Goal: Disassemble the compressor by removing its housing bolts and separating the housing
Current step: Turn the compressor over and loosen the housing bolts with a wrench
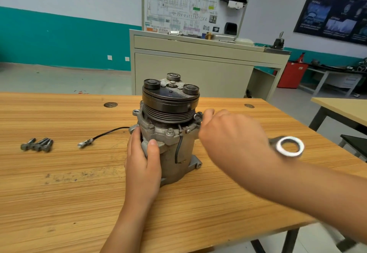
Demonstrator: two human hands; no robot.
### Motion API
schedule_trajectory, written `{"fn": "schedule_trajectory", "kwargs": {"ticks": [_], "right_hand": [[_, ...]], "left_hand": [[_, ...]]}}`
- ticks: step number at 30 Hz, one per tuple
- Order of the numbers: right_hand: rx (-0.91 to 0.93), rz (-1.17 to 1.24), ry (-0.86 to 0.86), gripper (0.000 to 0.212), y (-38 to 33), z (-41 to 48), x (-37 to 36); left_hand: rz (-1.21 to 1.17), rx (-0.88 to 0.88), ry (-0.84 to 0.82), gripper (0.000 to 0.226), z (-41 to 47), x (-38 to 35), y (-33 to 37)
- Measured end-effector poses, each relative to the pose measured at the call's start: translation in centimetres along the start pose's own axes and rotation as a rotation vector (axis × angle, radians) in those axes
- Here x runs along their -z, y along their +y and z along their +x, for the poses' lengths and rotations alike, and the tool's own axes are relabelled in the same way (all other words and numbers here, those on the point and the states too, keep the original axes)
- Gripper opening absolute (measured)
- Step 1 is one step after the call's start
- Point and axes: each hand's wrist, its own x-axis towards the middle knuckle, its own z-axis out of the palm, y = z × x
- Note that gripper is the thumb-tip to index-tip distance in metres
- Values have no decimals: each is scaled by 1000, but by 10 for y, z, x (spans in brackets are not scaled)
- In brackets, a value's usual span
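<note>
The grey compressor (pixel 174 143) stands upright on the wooden table (pixel 59 183), its black pulley (pixel 170 101) on top. My left hand (pixel 144 163) grips the housing's left side, thumb across the front. My right hand (pixel 228 131) is at the upper right flange, fingers curled and pinching a bolt head (pixel 198 116). Two more bolts (pixel 170 131) sit in the front flange. Several removed bolts (pixel 37 144) lie on the table at the left. A ring spanner (pixel 289 146) lies behind my right wrist.
A black wire with a connector (pixel 85 143) trails left from the compressor. A beige training cabinet (pixel 198 64) with a diagram board stands beyond the table. Another table (pixel 341 109) is at the right. The table's front edge runs near my right forearm.
</note>
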Motion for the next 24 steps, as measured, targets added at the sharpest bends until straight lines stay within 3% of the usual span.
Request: {"fn": "schedule_trajectory", "kwargs": {"ticks": [3, 9, 15, 21, 24], "right_hand": [[9, 49, -57, 38, 25, 4, -5], [-77, 116, 16, 59, 8, -2, -27], [-17, 84, 19, 60, -7, 0, -22], [-63, 128, -72, 47, 17, 0, -11], [-56, 116, -45, 57, 10, -2, -12]], "left_hand": [[5, -4, -6, 67, 0, 1, -1], [-45, 22, 8, 68, -1, -2, -1], [-74, 2, 19, 59, 0, -3, -1], [-63, 14, 21, 64, -1, -4, 0], [-76, 16, 25, 60, 0, -4, 0]]}}
